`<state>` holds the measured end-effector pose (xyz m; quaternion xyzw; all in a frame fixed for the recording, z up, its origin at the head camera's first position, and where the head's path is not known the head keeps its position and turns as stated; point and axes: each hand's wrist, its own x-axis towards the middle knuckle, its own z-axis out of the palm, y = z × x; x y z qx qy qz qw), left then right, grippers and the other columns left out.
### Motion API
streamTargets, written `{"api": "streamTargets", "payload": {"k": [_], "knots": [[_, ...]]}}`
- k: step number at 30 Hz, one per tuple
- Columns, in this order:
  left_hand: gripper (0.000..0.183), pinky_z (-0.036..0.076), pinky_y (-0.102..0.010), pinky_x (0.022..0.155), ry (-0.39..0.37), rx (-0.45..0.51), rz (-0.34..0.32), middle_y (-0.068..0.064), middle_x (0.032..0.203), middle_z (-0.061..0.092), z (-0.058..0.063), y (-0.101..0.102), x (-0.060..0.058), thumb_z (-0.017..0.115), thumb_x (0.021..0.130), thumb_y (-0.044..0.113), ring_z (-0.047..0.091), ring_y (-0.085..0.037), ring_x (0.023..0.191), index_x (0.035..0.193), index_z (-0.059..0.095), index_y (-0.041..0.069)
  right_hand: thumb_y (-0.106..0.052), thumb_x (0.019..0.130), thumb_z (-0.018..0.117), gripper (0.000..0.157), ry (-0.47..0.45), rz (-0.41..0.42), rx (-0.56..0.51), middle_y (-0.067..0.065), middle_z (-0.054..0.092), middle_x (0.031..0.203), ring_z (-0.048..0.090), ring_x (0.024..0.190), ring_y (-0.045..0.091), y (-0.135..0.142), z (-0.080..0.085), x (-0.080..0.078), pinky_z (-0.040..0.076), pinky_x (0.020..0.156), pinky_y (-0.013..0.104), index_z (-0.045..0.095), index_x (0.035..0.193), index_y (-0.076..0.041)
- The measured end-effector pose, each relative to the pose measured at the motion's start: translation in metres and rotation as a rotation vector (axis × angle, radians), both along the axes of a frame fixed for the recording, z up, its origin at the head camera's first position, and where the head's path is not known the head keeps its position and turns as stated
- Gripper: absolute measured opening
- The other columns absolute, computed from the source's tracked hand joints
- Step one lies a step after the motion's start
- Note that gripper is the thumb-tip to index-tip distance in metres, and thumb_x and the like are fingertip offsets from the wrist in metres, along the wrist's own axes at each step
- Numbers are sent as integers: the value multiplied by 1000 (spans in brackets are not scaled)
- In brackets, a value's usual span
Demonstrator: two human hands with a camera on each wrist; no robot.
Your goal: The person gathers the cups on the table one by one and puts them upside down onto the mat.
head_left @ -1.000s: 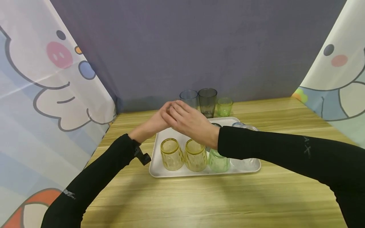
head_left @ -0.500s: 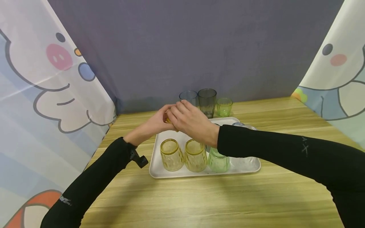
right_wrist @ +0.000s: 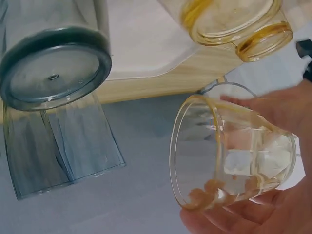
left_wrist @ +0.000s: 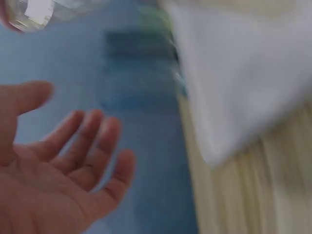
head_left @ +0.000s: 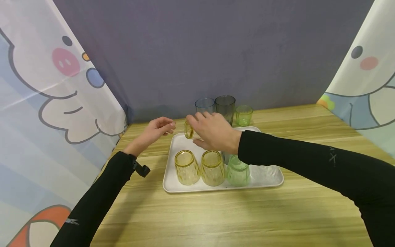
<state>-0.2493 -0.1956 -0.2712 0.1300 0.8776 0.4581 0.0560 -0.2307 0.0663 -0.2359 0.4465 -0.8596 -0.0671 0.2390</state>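
On my feeds the yellow-tinted clear glass tumbler (head_left: 189, 130) hangs above the white rectangular tray (head_left: 182, 144), near its back-left corner. The right hand (head_left: 217, 132) has thumb and fingers wrapped round it. I read its long axis as roughly sideways, with what seems its base facing the left hand (head_left: 155, 128). That hand is apart from it, left of the corner, fingers loosely bent and holding nothing, so the tumbler lies just right of its fingertips. Two upturned yellow glass tumblers (head_left: 186, 169) stand by the tray's front edge.
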Motion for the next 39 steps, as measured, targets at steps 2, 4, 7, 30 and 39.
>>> {"api": "streamTargets", "payload": {"k": [2, 4, 7, 30, 39], "knots": [[43, 45, -51, 95, -60, -106, 29, -21, 123, 55, -15, -13, -5, 52, 96, 34, 54, -31, 107, 128, 49, 6, -51, 85, 60, 63, -32, 1, -27, 8, 60, 97, 57, 85, 22, 2, 0, -1, 54, 65, 35, 44, 127, -7], [45, 45, -53, 94, -147, -194, 27, -22, 125, 53, -31, -23, -8, 52, 96, 32, 53, -33, 108, 130, 46, 4, -52, 86, 59, 62, -52, -5, -44, 7, 59, 96, 56, 86, 22, 3, 1, -2, 54, 65, 35, 43, 126, -7], [53, 44, -53, 95, -268, -240, 25, -25, 127, 50, -51, -32, -8, 52, 95, 31, 53, -34, 107, 136, 38, 0, -52, 86, 58, 61, -84, -3, -70, 7, 59, 95, 55, 84, 22, 5, 3, -4, 53, 64, 34, 43, 124, -6], [41, 38, -29, 63, -159, -234, 53, -12, 86, 48, -82, -24, -1, 54, 93, 20, 44, -20, 70, 120, 40, -8, -37, 90, 53, 60, -446, 38, -160, 13, 50, 126, 54, 97, 22, 7, -1, -16, 55, 68, 39, 34, 141, -12], [39, 38, -30, 64, -93, -236, 22, -12, 85, 50, -88, -30, -6, 55, 92, 15, 45, -19, 71, 120, 40, -8, -30, 92, 51, 54, -623, -7, 16, 17, 42, 107, 48, 61, 19, 4, -12, -18, 39, 52, 28, 31, 132, 0]]}}
